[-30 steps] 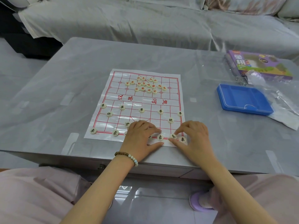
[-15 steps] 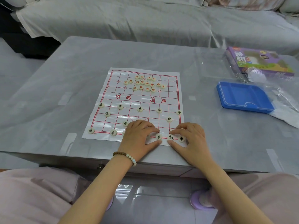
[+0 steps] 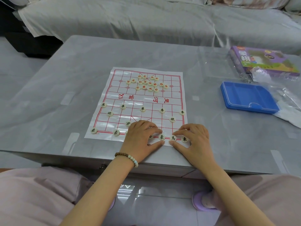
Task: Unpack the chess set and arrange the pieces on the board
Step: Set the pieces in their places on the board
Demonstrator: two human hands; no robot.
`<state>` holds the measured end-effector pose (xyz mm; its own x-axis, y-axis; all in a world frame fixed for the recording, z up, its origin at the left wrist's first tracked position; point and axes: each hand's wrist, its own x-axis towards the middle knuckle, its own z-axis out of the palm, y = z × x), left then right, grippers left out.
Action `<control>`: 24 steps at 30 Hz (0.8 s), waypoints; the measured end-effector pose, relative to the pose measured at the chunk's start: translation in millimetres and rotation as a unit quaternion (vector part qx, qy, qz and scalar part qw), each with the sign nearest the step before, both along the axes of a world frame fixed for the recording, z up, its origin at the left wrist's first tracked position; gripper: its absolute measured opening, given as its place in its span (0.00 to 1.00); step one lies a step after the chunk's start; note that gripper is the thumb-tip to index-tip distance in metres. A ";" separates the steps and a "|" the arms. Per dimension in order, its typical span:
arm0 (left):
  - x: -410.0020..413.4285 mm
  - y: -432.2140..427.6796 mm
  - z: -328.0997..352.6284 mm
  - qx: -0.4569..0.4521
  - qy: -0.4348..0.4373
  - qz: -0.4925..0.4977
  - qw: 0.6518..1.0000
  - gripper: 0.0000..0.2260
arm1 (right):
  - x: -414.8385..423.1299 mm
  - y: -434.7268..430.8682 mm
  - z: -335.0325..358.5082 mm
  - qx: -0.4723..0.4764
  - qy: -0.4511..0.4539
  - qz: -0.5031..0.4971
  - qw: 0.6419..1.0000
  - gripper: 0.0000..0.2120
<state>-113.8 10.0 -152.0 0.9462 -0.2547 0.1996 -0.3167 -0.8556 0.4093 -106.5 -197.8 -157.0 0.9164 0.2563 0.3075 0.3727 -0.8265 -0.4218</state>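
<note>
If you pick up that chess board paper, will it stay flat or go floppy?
Probably floppy: the board sheet looks thin, shiny and creased from folding. It likely slides easily on the smooth table, and lifting would spill the red pieces.

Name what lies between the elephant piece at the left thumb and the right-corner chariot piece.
A horse piece, apart from both the elephant piece and the chariot piece; the head view shows it.

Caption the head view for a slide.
Left hand pinches the elephant piece, right hand the horse piece, on the board's near row; red pieces heaped beyond.
</note>
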 end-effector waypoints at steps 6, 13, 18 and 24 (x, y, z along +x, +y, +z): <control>-11.8 25.4 9.1 -0.042 -0.029 0.057 0.997 0.21 | 6.5 20.3 15.2 0.055 -0.006 0.021 0.998 0.16; -24.5 90.6 14.9 -0.028 -0.032 0.144 0.989 0.24 | 25.5 96.0 31.9 0.015 0.054 0.078 0.995 0.13; -34.0 126.5 11.9 0.002 -0.010 0.171 0.985 0.28 | 37.5 132.1 31.4 -0.026 0.080 0.065 0.994 0.15; -37.1 148.0 6.3 -0.017 0.016 0.185 0.983 0.31 | 40.2 147.2 30.8 -0.043 0.098 0.046 0.993 0.13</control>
